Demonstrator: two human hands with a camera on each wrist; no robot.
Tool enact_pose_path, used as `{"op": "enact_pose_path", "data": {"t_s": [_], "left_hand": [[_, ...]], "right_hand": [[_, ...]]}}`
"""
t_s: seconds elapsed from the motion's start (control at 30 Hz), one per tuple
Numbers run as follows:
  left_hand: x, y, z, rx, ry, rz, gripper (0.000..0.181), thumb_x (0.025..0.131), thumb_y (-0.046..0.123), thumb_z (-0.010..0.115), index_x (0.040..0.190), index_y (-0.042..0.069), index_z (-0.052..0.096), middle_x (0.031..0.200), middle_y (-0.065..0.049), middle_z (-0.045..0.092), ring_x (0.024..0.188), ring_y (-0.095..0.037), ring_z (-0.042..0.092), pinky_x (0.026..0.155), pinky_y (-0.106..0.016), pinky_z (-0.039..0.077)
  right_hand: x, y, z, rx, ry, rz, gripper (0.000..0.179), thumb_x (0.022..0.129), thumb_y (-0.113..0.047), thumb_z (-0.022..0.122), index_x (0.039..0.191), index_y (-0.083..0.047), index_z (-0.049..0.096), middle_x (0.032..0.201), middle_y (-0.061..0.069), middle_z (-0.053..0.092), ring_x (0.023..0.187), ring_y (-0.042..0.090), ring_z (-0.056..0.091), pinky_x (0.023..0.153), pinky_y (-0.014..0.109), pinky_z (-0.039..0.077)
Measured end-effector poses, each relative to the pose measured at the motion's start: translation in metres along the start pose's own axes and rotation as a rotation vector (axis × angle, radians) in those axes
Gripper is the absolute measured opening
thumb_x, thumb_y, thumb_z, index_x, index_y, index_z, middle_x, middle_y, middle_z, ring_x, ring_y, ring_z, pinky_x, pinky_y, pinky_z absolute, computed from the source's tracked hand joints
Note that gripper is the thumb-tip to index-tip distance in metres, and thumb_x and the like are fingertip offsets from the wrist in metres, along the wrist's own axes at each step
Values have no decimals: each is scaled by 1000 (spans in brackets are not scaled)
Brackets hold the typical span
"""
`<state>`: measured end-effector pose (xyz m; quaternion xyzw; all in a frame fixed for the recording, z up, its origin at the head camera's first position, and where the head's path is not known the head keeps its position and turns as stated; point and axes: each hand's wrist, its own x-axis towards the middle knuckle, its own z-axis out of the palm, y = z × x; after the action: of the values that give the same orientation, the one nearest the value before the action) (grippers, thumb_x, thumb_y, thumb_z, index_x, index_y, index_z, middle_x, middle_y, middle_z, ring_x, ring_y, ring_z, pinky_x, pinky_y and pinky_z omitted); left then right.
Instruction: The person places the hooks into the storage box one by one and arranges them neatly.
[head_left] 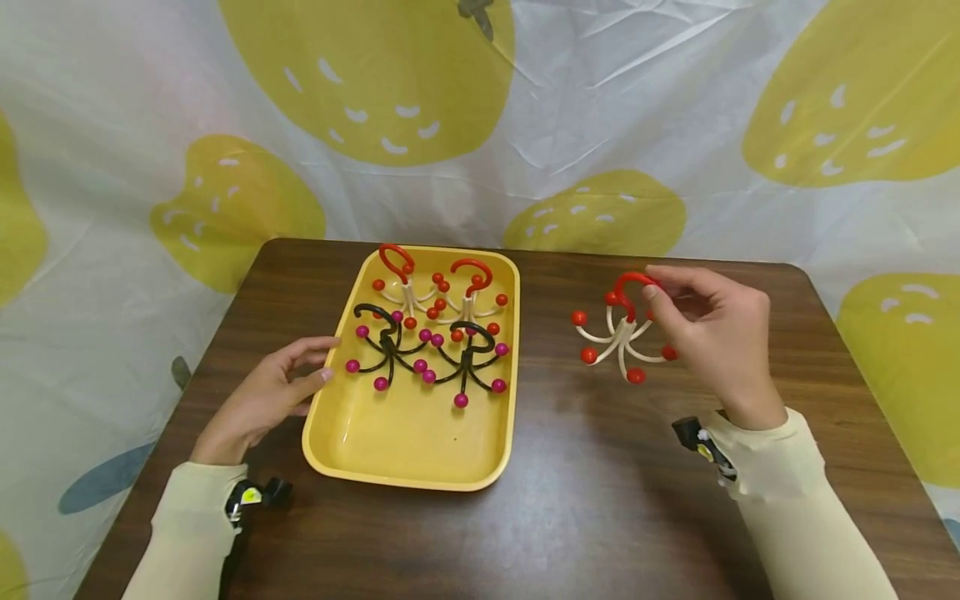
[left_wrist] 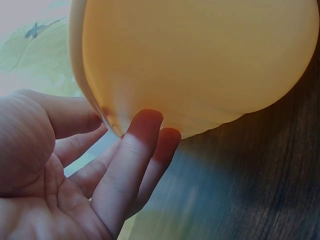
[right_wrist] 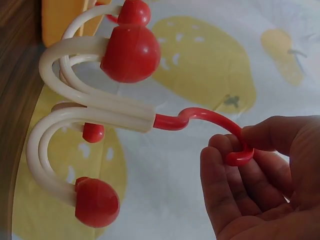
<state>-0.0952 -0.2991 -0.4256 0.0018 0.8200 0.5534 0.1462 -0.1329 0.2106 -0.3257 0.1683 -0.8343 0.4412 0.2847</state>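
My right hand [head_left: 712, 333] pinches the red curved top of a white multi-arm hanging hook [head_left: 622, 337] between thumb and fingers. Its white arms curve outward below and carry red ball tips [right_wrist: 134, 52]. In the head view this hook hangs over the right part of the table. My left hand [head_left: 270, 400] holds the left side of a yellow tray [head_left: 408, 483], thumb at the rim and fingers against the outer wall [left_wrist: 200, 65]. Inside the tray, two white hooks with red tops [head_left: 407, 296] stand at the back, and two black hooks with magenta balls [head_left: 387, 346] are in front of them.
The tray stands on a dark brown wooden table [head_left: 585, 500], left of its middle. Behind the table hangs a white curtain [head_left: 420, 196] printed with large yellow fruit. Each wrist carries a small black camera strap [head_left: 251, 497].
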Motion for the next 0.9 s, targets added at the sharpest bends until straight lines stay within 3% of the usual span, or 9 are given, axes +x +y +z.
{"op": "enact_pose_path", "data": {"t_s": [0.1,0.33,0.4,0.9], "left_hand": [[0,0,0,-8,-2,2,53,109,15,61,159,11,45,148,-30,53,112,-38,73,79,-46,68],[1,-1,0,-14,-5,4,53,109,15,61,159,10,45,147,-30,53,112,-38,73,79,-46,68],[1,-1,0,-18,-5,3,53,109,15,61,159,9,44,148,-30,53,113,-39,73,79,-46,68],[1,-2,0,-20,-1,1,53,109,14,60,159,11,45,148,-29,53,112,-38,73,78,-46,68]], "right_hand": [[-3,-8,5,22,-13,-30,22,88,1,81,109,-4,83,87,8,80,72,-10,69,69,6,56],[-8,-22,15,60,-69,-100,21,86,4,81,107,-2,83,89,6,81,73,-5,71,69,10,58],[-11,-27,19,77,-90,-104,21,86,5,81,106,-2,83,88,11,81,72,-4,71,69,11,59],[-25,-56,41,173,-227,-163,27,82,10,82,105,-4,83,95,5,83,79,-1,75,69,16,62]]}}
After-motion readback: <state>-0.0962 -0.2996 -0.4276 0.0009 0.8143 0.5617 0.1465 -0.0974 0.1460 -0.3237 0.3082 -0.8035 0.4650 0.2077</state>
